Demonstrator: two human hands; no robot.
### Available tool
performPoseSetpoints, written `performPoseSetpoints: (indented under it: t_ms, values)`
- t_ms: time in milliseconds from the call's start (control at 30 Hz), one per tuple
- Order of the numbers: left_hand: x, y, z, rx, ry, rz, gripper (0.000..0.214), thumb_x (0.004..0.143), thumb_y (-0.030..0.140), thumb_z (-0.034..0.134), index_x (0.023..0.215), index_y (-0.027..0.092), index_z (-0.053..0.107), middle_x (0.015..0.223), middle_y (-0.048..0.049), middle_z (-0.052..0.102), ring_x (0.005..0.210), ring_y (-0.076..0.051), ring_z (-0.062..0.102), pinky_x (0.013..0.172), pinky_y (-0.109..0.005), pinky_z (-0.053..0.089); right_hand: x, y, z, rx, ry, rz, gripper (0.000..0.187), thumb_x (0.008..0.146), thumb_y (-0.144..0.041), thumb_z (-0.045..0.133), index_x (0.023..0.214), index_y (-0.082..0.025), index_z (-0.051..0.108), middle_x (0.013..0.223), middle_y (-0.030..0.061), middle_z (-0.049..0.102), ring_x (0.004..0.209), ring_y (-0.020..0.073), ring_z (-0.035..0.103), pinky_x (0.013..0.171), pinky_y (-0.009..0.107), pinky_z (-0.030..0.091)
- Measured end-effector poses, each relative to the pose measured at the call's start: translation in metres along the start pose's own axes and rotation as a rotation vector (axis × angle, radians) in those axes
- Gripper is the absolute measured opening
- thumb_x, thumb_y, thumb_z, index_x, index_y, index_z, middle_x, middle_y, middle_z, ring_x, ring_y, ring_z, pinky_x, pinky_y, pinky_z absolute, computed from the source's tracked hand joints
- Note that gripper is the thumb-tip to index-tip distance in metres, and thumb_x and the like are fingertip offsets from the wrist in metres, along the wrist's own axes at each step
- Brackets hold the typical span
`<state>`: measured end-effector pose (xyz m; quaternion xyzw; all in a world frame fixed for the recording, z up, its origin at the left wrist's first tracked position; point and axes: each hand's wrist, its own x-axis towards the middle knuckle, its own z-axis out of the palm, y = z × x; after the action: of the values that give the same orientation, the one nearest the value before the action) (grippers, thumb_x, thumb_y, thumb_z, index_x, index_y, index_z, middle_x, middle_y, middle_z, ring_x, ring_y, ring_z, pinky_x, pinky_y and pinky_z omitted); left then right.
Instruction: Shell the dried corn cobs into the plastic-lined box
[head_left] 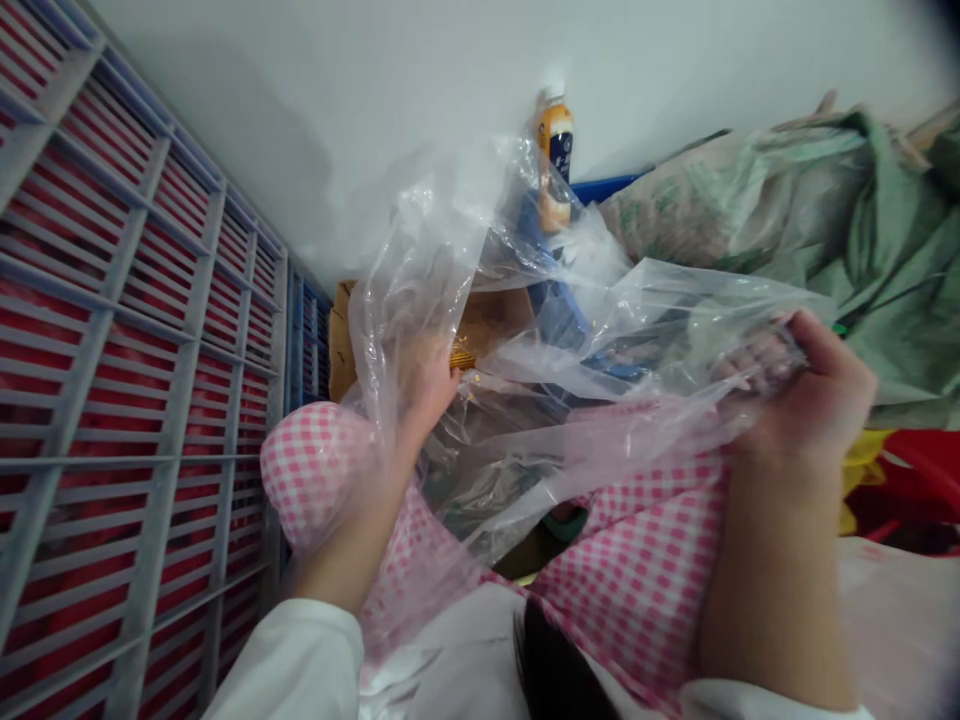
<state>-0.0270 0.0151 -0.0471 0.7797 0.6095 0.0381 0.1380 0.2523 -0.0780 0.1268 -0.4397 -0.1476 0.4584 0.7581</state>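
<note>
A large clear plastic bag is spread wide between my two hands, its film crumpled and shiny. My right hand is closed on the bag's right side, with the film bunched over the fingers. My left hand is at the bag's left part, partly veiled by film. At its fingertips shows a small gold, dark-striped packet, seemingly pinched by thumb and fingers. Behind the film stands an open cardboard box. Pink checked cloth covers my legs beneath the bag.
Grey-blue plastic crates with red contents rise on the left. An orange drink bottle stands against the white wall, near a blue container. Green woven sacks are heaped at right, above red and yellow material.
</note>
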Motion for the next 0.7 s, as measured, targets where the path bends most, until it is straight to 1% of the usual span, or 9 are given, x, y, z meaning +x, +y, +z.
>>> performPoseSetpoints:
  t_ms: [67,100,200,300,400,533,633,700]
  values:
    - [-0.007,0.008,0.016,0.028,-0.128,0.058,0.03,0.082,0.021,0.041,0.109,0.015,0.05,0.107,-0.0101,0.053,0.098,-0.018,0.05,0.086,-0.029,0.037,0.0,0.0,0.001,0.003,-0.011,0.008,0.018,0.076,-0.018,0.044,0.058,-0.015,0.047,0.045,-0.0082,0.014,0.034,0.0051,0.013,0.031,0.017,0.018]
    - [-0.01,0.011,0.024,0.04,-0.154,0.078,0.029,0.081,0.02,0.042,0.109,0.015,0.051,0.106,-0.0098,0.053,0.097,-0.018,0.05,0.086,-0.029,0.038,0.0,0.0,0.001,0.001,-0.022,0.014,0.019,0.077,-0.018,0.043,0.058,-0.015,0.047,0.045,-0.0082,0.014,0.034,0.0051,0.013,0.031,0.017,0.018]
    - [-0.016,0.016,0.038,0.074,-0.154,0.087,0.032,0.081,0.019,0.041,0.111,0.015,0.049,0.108,-0.0103,0.051,0.102,-0.021,0.047,0.087,-0.031,0.037,0.001,0.0,0.001,-0.006,-0.049,0.018,0.024,0.08,-0.019,0.038,0.059,-0.014,0.047,0.044,-0.0081,0.015,0.034,0.0053,0.011,0.031,0.017,0.016]
    - [-0.017,0.016,0.041,0.134,-0.146,0.113,0.031,0.082,0.021,0.041,0.11,0.017,0.05,0.11,-0.0105,0.05,0.104,-0.022,0.044,0.086,-0.031,0.036,0.001,0.001,0.0,-0.014,-0.043,0.004,0.027,0.082,-0.02,0.035,0.059,-0.014,0.048,0.042,-0.0079,0.015,0.034,0.0055,0.01,0.03,0.017,0.016]
    - [-0.018,0.015,0.043,0.162,-0.163,0.142,0.028,0.083,0.021,0.038,0.106,0.017,0.053,0.11,-0.0112,0.05,0.104,-0.022,0.043,0.084,-0.031,0.037,0.001,0.001,0.0,-0.027,-0.042,0.001,0.027,0.082,-0.018,0.034,0.058,-0.014,0.048,0.041,-0.0076,0.015,0.034,0.0058,0.01,0.031,0.017,0.016]
    - [-0.021,0.014,0.049,0.167,-0.168,0.133,0.03,0.085,0.018,0.031,0.102,0.017,0.056,0.108,-0.0103,0.053,0.104,-0.022,0.045,0.083,-0.031,0.037,0.001,0.001,0.0,-0.028,-0.058,-0.002,0.03,0.083,-0.019,0.032,0.058,-0.014,0.047,0.04,-0.0075,0.015,0.034,0.0062,0.01,0.03,0.017,0.016]
    - [-0.022,0.014,0.054,0.169,-0.162,0.114,0.031,0.085,0.016,0.03,0.1,0.015,0.057,0.109,-0.0108,0.054,0.104,-0.023,0.045,0.082,-0.031,0.038,0.001,0.0,0.001,-0.028,-0.072,0.001,0.031,0.083,-0.018,0.031,0.058,-0.014,0.048,0.04,-0.0075,0.015,0.033,0.0062,0.01,0.03,0.017,0.016]
    - [-0.023,0.015,0.056,0.168,-0.157,0.103,0.032,0.085,0.016,0.029,0.099,0.014,0.058,0.108,-0.0118,0.055,0.103,-0.024,0.046,0.081,-0.032,0.039,0.001,0.0,0.001,-0.025,-0.059,0.001,0.03,0.083,-0.018,0.032,0.058,-0.014,0.048,0.041,-0.0076,0.016,0.033,0.006,0.011,0.03,0.017,0.016]
